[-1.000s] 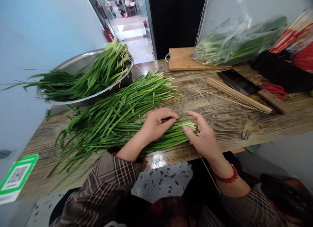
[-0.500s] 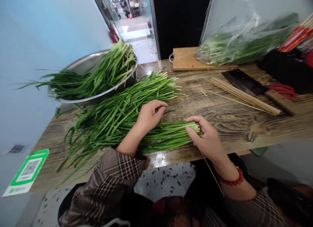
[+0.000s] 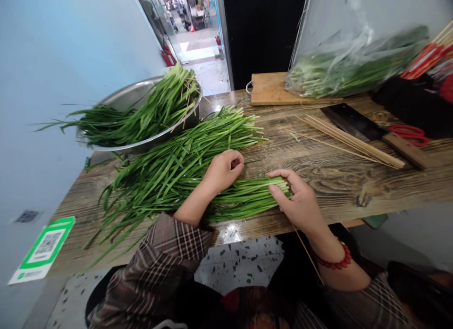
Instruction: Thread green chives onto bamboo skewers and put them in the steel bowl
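Note:
My right hand (image 3: pixel 300 200) is wrapped round the pale cut ends of a bunch of garlic chives (image 3: pixel 247 192), lined up near the table's front edge. A thin bamboo skewer (image 3: pixel 307 251) sticks out below that hand, slanting down past the edge; its upper end is hidden. Over the green stalks, my left hand (image 3: pixel 224 171) has thumb and forefinger pinched together, other fingers curled. Whatever it holds, if anything, is too small to make out. Behind it spreads a loose pile of garlic chives (image 3: pixel 198 142), white ends pointing right.
At the back left a metal basin (image 3: pixel 141 144) holds chives with skewers through them. Bamboo skewers (image 3: pixel 354 141), a cleaver (image 3: pixel 357 122) and red-handled scissors (image 3: pixel 410 132) lie on the right. A cutting board (image 3: pixel 269 88) and a plastic bag of greens (image 3: pixel 350 74) stand behind.
My left hand has shifted slightly right, its thumb and forefinger closing together. My right hand keeps its grip on the bunch. The camera view has moved a little.

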The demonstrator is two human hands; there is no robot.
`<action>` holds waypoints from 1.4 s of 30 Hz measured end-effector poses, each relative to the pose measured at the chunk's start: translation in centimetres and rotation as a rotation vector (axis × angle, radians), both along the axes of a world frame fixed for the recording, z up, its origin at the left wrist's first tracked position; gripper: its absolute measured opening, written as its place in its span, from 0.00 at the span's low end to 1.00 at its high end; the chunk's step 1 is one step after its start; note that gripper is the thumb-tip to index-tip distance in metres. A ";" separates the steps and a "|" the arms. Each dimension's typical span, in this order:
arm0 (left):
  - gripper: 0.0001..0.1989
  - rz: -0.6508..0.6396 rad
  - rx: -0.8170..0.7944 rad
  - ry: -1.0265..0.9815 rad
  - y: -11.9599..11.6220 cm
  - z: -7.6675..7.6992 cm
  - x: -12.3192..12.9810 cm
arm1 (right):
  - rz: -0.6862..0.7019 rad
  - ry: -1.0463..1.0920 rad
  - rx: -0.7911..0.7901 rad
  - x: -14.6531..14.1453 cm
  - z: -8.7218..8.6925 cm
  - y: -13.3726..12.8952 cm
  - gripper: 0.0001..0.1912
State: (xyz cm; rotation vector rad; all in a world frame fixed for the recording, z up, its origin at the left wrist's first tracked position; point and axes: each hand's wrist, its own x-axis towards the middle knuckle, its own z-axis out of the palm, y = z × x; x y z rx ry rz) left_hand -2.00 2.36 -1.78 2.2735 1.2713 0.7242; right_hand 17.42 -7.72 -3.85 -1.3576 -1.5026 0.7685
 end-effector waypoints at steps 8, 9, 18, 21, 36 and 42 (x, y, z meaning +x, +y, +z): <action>0.06 -0.101 -0.129 -0.209 -1.6 1.3 1.3 | -0.010 0.012 -0.076 0.0 0.4 0.1 0.14; 0.05 -0.109 -0.132 -0.210 -1.7 1.4 1.4 | -0.012 0.010 -0.083 0.0 0.5 0.1 0.13; 0.07 -0.162 -0.129 -0.261 -2.3 1.7 1.7 | -0.018 0.019 -0.065 0.0 0.3 0.2 0.12; 0.06 -0.167 -0.131 -0.273 -2.3 1.6 1.7 | -0.019 0.017 -0.061 0.0 0.3 0.2 0.12; 0.07 -0.211 -0.093 -0.291 -2.4 1.6 1.6 | -0.029 0.081 -0.062 -0.2 -0.1 0.3 0.16; 0.08 -0.283 -0.132 -0.269 -2.5 1.6 1.6 | -0.021 0.065 -0.006 -0.1 -0.3 0.2 0.24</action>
